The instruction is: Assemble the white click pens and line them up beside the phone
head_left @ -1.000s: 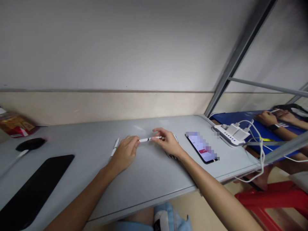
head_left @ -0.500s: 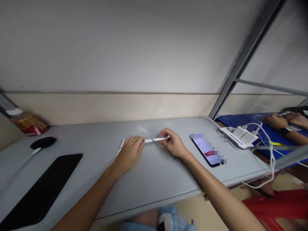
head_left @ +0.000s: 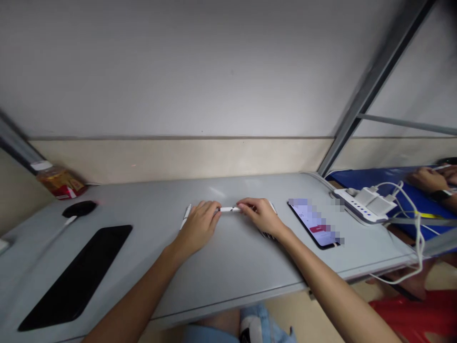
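A slim white pen (head_left: 229, 209) with dark marks lies level between my two hands, over the grey desk (head_left: 228, 267). My left hand (head_left: 200, 220) pinches its left end between thumb and fingers. At the pen's right part, the fingers of my right hand (head_left: 260, 215) are closed on it and hide that end. Another white pen-like item (head_left: 186, 216) rests on the desk, partly behind my left hand. Beneath my right hand a dark, ridged object (head_left: 268, 235) shows only in part.
Right of my hands lies a lit phone (head_left: 314, 224), then a power strip (head_left: 360, 206) with white chargers and cables. On the left are a black mat (head_left: 78, 278), a black round charger (head_left: 79, 208) and a bottle (head_left: 60, 183). Another person's hands (head_left: 430, 180) are at far right.
The view has shifted slightly left. My right hand's fingers have moved leftward along the pen and now cover its silvery right part. My left hand keeps its hold.
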Motion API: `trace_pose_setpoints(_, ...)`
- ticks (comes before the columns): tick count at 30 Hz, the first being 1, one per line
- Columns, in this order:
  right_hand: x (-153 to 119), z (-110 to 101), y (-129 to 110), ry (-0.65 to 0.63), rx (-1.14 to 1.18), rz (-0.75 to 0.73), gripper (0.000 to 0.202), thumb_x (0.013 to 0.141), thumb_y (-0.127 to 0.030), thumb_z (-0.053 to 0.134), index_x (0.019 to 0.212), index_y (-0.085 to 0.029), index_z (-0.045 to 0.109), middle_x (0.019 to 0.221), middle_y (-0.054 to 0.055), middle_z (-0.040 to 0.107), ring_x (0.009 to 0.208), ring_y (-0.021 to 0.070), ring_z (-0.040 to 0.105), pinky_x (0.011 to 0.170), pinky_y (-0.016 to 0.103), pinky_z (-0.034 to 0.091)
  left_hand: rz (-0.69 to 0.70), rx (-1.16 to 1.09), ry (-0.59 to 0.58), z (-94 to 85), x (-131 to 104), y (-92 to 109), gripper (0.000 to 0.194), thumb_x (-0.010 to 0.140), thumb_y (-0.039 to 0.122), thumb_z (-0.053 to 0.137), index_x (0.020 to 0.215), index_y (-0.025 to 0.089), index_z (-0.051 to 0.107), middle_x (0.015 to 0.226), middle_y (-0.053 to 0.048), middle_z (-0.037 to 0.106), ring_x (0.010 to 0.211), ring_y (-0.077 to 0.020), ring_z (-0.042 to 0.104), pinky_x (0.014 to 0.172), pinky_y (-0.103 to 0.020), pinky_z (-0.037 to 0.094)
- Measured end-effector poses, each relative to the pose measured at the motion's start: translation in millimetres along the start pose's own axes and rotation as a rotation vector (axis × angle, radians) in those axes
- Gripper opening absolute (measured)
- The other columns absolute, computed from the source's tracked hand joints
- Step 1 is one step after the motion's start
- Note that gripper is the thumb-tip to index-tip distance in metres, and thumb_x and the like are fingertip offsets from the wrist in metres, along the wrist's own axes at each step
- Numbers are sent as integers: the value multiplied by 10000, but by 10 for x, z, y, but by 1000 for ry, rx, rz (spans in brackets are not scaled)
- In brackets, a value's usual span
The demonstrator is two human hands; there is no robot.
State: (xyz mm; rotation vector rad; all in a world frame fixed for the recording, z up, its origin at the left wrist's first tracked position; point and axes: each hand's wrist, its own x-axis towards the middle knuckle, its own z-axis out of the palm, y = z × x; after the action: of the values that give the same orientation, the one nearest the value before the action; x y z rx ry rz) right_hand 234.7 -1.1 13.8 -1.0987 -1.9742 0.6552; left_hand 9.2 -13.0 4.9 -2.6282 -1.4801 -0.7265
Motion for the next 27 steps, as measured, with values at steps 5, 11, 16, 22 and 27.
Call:
trace_pose_setpoints(5, 7, -4, 10, 25, -81, -105, 71, 850, -174, 642, 874, -190, 707, 872, 36, 693, 772, 149, 599, 703, 260, 433, 1, -17, -35, 8, 5, -4, 235, 987, 310, 352, 988, 203, 560, 944, -39, 639, 899, -207, 558, 819, -352, 393)
trace_pose_setpoints(11, 2, 47, 113, 82, -199, -262, 192, 824, -64, 625, 945, -206, 673, 938, 50, 648, 903, 190, 563, 798, 307, 445, -32, -93, -63, -10, 14, 4, 246, 984, 321, 343, 946, 209, 559, 910, -29, 638, 853, -197, 581, 788, -332, 400)
trace_pose_setpoints(16, 1, 59, 138, 85, -285, -286, 237, 842, -36, 574, 968, -206, 681, 931, 63, 623, 906, 199, 540, 778, 312, 448, -77, -194, -117, -19, 16, -13, 315, 997, 360, 297, 859, 208, 536, 835, -15, 629, 769, -175, 582, 732, -310, 417)
trace_pose_setpoints(22, 1, 21, 144, 85, -376, -217, 230, 872, -91, 569, 1006, -223, 702, 946, 70, 632, 889, 200, 553, 778, 320, 425, -56, -207, -83, -5, 17, -34, 316, 995, 351, 307, 1023, 221, 594, 990, -37, 682, 901, -200, 620, 831, -353, 444)
trace_pose_setpoints(27, 17, -40, 207, 128, -451, -127, 255, 895, -118, 554, 1031, -250, 725, 991, 67, 664, 839, 180, 593, 781, 320, 390, -29, -209, -44, 18, 22, -80, 349, 985, 288, 337, 1255, 279, 557, 1222, -22, 657, 1076, -195, 606, 954, -377, 430)
